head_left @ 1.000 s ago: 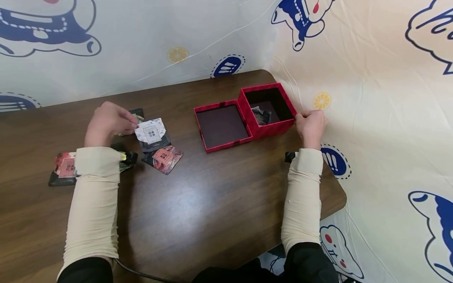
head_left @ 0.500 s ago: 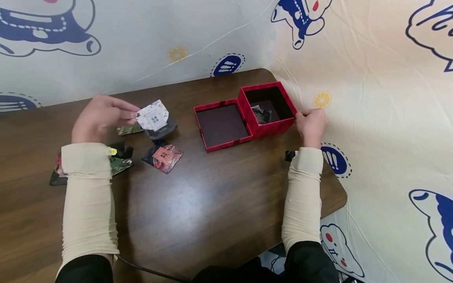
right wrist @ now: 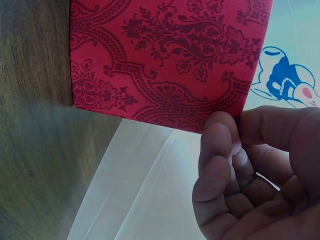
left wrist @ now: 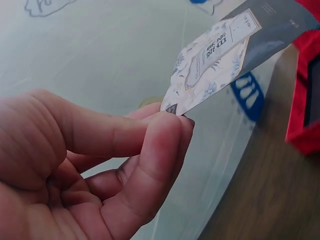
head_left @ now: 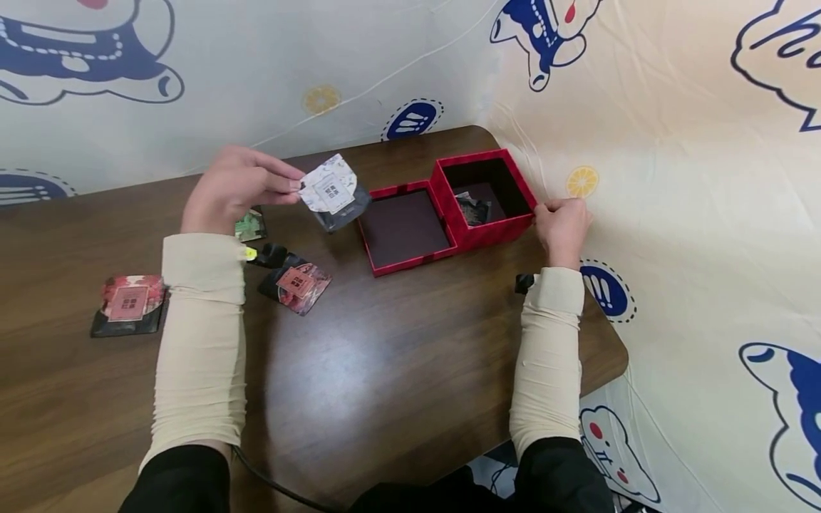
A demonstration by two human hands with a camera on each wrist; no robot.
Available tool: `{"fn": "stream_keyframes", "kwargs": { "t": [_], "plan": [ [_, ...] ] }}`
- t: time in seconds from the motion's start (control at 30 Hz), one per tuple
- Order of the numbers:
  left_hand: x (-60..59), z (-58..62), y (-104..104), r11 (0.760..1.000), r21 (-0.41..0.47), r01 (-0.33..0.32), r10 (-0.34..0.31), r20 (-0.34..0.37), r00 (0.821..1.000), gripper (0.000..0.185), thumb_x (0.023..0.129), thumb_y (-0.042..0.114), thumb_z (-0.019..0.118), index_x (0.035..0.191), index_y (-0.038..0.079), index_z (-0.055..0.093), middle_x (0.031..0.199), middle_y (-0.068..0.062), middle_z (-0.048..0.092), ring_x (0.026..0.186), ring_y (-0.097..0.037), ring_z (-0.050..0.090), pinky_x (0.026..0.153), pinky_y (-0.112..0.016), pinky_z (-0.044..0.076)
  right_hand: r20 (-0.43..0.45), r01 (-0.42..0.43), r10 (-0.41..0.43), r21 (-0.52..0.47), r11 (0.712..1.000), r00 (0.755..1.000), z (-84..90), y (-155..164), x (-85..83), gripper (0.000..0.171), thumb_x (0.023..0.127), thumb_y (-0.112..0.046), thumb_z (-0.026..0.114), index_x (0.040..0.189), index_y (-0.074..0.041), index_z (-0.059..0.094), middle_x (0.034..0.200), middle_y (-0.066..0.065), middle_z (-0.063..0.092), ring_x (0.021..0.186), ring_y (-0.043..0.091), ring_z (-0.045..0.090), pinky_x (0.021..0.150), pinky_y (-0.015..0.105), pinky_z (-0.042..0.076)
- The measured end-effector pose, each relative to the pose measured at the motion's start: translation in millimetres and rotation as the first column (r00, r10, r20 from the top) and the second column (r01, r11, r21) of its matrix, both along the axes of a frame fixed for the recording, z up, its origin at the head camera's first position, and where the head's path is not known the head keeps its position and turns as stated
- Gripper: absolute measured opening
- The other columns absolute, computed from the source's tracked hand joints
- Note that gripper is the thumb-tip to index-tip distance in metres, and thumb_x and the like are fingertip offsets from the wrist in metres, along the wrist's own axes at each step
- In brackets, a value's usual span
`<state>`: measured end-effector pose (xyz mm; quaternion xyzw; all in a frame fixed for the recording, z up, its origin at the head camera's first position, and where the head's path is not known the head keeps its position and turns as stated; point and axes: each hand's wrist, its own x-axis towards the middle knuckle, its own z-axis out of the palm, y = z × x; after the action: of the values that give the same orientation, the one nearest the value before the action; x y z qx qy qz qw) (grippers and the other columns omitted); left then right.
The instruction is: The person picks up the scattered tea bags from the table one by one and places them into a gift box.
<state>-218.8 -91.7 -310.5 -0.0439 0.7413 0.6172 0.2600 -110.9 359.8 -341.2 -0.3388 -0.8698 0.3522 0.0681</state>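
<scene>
The left hand (head_left: 234, 187) pinches a white packet (head_left: 332, 191) by one corner, thumb and fingertips (left wrist: 170, 131) pressed together on its edge. The packet hangs in the air just left of the red box (head_left: 485, 196), above the near-left corner of the lid (head_left: 403, 228) that lies open side up against the box. The right hand (head_left: 563, 224) rests at the box's right corner, fingers curled against its patterned wall without wrapping round it.

The hold looks thin: only a small corner sits between the fingers, so the packet could swivel or slip out and land on the lid or the table (head_left: 385, 370) instead of in the box. One dark packet (head_left: 474, 209) already lies inside, and a flat drop may leave the white one propped on it or on the rim.

The packet is tilted, its long axis running diagonally from the pinched corner towards the box, free end pointing right and slightly down.
</scene>
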Motion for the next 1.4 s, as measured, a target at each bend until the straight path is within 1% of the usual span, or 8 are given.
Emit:
{"fn": "stream_keyframes", "kwargs": {
  "t": [0.1, 0.33, 0.67, 0.77, 0.83, 0.97, 1.1, 1.4],
  "plan": [
    [-1.9, 0.1, 16.3, 0.999, 0.051, 0.000, -0.001, 0.012, 1.000, 0.021, 0.091, -0.011, 0.063, 0.100, 0.001, 0.078, 0.105, -0.014, 0.067, 0.075, -0.018, 0.072, 0.076, -0.030, 0.059, 0.002, 0.001, -0.001, 0.000, 1.000, 1.000, -1.0, 1.7, 0.1, 0.030, 0.102, -0.022, 0.055, 0.115, -0.007, 0.077, 0.108, 0.015, 0.071, 0.109, 0.025, 0.048, 0.068, 0.031, 0.048],
    [-5.4, -4.5, 48.8, 0.996, 0.093, 0.011, -0.010, -0.006, 1.000, 0.016, 0.089, -0.010, 0.068, 0.100, -0.003, 0.078, 0.105, -0.016, 0.066, 0.074, -0.021, 0.070, 0.079, -0.034, 0.059, 0.006, 0.004, -0.004, -0.002, 1.000, 1.000, -3.5, 3.7, 1.5, 0.030, 0.102, -0.023, 0.055, 0.115, -0.007, 0.077, 0.109, 0.015, 0.071, 0.112, 0.026, 0.047, 0.069, 0.032, 0.048],
    [-6.1, -8.9, 93.2, 0.983, 0.182, -0.039, 0.035, 0.025, 0.999, 0.019, 0.085, -0.016, 0.068, 0.100, -0.006, 0.076, 0.114, -0.025, 0.063, 0.070, -0.021, 0.069, 0.069, -0.031, 0.060, 0.015, 0.002, -0.002, -0.006, 1.000, 1.000, -2.3, 0.8, 2.3, 0.030, 0.102, -0.022, 0.055, 0.112, -0.007, 0.078, 0.108, 0.014, 0.070, 0.117, 0.027, 0.043, 0.073, 0.032, 0.047],
    [-5.2, -9.1, 105.4, 0.982, 0.184, -0.028, 0.025, 0.021, 0.999, 0.021, 0.086, -0.014, 0.069, 0.105, -0.006, 0.075, 0.116, -0.025, 0.062, 0.074, -0.022, 0.070, 0.072, -0.032, 0.059, 0.008, 0.000, 0.000, 0.005, 1.000, 1.000, -1.6, 0.4, 1.4, 0.029, 0.102, -0.022, 0.055, 0.113, -0.007, 0.078, 0.109, 0.014, 0.069, 0.120, 0.027, 0.039, 0.076, 0.032, 0.045],
    [-4.6, -8.9, 113.4, 0.983, 0.184, -0.012, 0.010, 0.012, 1.000, 0.023, 0.086, -0.012, 0.070, 0.109, -0.006, 0.074, 0.116, -0.023, 0.062, 0.078, -0.023, 0.070, 0.075, -0.033, 0.059, 0.005, 0.005, -0.005, 0.019, 1.000, 1.000, -1.7, 0.4, 1.4, 0.029, 0.101, -0.021, 0.055, 0.112, -0.006, 0.078, 0.108, 0.015, 0.070, 0.118, 0.027, 0.042, 0.075, 0.033, 0.046],
    [-3.7, -7.6, 125.3, 0.986, 0.164, -0.013, 0.011, 0.012, 1.000, 0.025, 0.088, -0.007, 0.071, 0.113, -0.003, 0.074, 0.118, -0.020, 0.063, 0.086, -0.025, 0.071, 0.080, -0.033, 0.058, 0.011, 0.007, -0.007, 0.022, 1.000, 1.000, -1.6, -0.1, 1.1, 0.030, 0.101, -0.021, 0.055, 0.112, -0.006, 0.078, 0.106, 0.014, 0.071, 0.113, 0.026, 0.046, 0.071, 0.032, 0.047],
    [-3.7, -6.7, 134.7, 0.987, 0.152, -0.049, 0.045, 0.029, 0.999, 0.023, 0.089, -0.002, 0.073, 0.112, 0.002, 0.076, 0.118, -0.017, 0.065, 0.087, -0.025, 0.073, 0.082, -0.031, 0.057, 0.013, 0.004, -0.004, 0.013, 1.000, 1.000, -0.8, 0.1, -0.2, 0.030, 0.101, -0.022, 0.055, 0.113, -0.007, 0.077, 0.108, 0.014, 0.070, 0.111, 0.027, 0.047, 0.069, 0.032, 0.048],
    [-4.4, -5.7, 156.5, 0.976, 0.211, -0.059, 0.052, 0.038, 0.998, 0.023, 0.089, -0.006, 0.071, 0.111, -0.002, 0.075, 0.120, -0.022, 0.063, 0.084, -0.024, 0.072, 0.079, -0.032, 0.058, 0.004, 0.012, -0.012, 0.021, 1.000, 1.000, 1.2, -1.9, 0.9, 0.029, 0.101, -0.020, 0.055, 0.111, -0.004, 0.078, 0.104, 0.015, 0.070, 0.110, 0.025, 0.046, 0.066, 0.032, 0.046]
  ]
}}
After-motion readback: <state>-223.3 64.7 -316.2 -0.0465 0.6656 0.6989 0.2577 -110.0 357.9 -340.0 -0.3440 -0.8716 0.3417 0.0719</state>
